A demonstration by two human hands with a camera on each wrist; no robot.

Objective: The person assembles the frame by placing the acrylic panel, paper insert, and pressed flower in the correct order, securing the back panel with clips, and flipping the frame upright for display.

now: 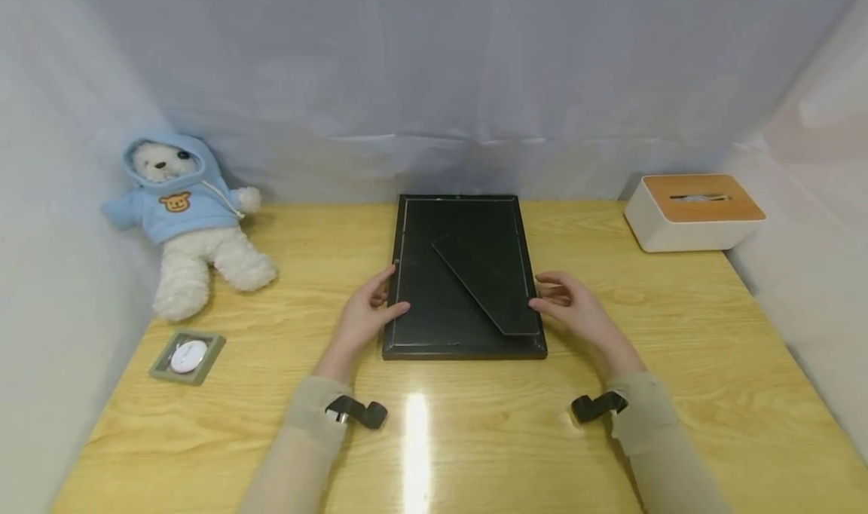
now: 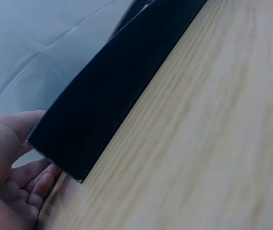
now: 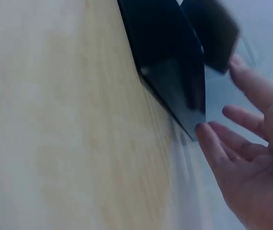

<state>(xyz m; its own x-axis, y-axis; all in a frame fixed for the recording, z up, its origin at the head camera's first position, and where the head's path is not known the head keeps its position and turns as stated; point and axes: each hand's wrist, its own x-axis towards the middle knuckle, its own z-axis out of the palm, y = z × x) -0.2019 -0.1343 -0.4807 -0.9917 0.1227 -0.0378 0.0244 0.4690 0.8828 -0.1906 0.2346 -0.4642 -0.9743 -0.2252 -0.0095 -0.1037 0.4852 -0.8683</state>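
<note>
A black picture frame (image 1: 441, 295) lies face down on the wooden table, its back upward. The frame's hinged stand leg (image 1: 484, 288) slants across the back and is slightly raised, as the right wrist view shows. My left hand (image 1: 362, 314) holds the frame's left edge, thumb over the top and fingers beside the side wall; the left wrist view shows these fingers (image 2: 38, 184) curled. On the opposite side, my right hand (image 1: 573, 307) has its thumb at the leg's edge. Its other fingers (image 3: 215, 148) are loosely bent by the frame's side wall.
At the back left, a white plush toy (image 1: 197, 227) in a blue hoodie leans against the curtain. A small green-grey square frame (image 1: 215, 348) with a round white piece lies before it. A white tissue box (image 1: 698, 235) with a wooden lid stands at the back right.
</note>
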